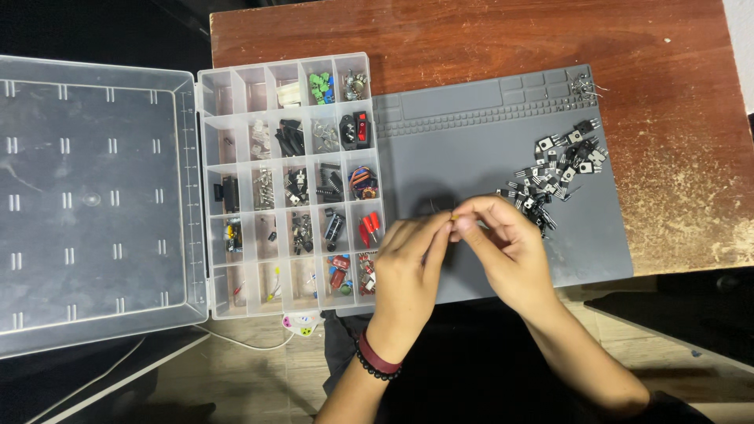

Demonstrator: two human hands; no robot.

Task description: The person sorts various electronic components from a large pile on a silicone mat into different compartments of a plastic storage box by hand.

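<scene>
My left hand and my right hand meet over the grey work mat, fingertips pinched together on a tiny part with a yellowish tip. What kind of part it is I cannot tell. A dark bead bracelet and a red band circle my left wrist. A pile of small black electronic components with metal legs lies on the mat just right of my right hand. The clear plastic organiser box, its cells holding small parts, stands open just left of my left hand.
The organiser's clear lid lies flat open to the left. A few loose parts sit in the mat's top right corner. The mat rests on a worn reddish wooden table. A white cable trails below the box.
</scene>
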